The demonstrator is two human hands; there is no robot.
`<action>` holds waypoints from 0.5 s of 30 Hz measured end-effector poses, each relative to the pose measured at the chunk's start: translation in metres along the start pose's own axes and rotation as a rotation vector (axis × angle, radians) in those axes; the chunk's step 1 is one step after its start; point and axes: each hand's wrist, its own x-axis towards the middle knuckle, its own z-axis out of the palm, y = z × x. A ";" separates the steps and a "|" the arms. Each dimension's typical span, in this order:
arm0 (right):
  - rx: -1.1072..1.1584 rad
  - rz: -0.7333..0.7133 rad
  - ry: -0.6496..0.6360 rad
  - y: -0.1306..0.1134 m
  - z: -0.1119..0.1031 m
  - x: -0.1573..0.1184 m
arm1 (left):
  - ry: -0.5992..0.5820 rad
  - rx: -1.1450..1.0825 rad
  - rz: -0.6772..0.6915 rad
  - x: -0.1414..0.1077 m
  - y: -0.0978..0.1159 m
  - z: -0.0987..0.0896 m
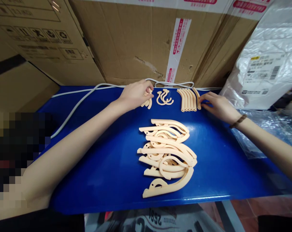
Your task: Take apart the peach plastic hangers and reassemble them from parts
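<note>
Right grip [218, 104], clamping unclear, touches a curved beige strip [197, 98], long axis fore-and-aft, far end leaning left

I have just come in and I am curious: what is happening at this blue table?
A person is handling beige folding-hanger parts with both hands. The left hand is over a small group of pieces; whether it grips one is unclear. The right hand touches the outermost curved arm, beside a row of similar arms. Loose hooks lie between the hands, and a pile of folding hangers lies nearer the person.
</note>
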 end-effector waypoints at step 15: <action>0.012 -0.017 0.092 -0.049 -0.009 0.004 | -0.720 -0.075 0.079 -0.046 0.026 -0.036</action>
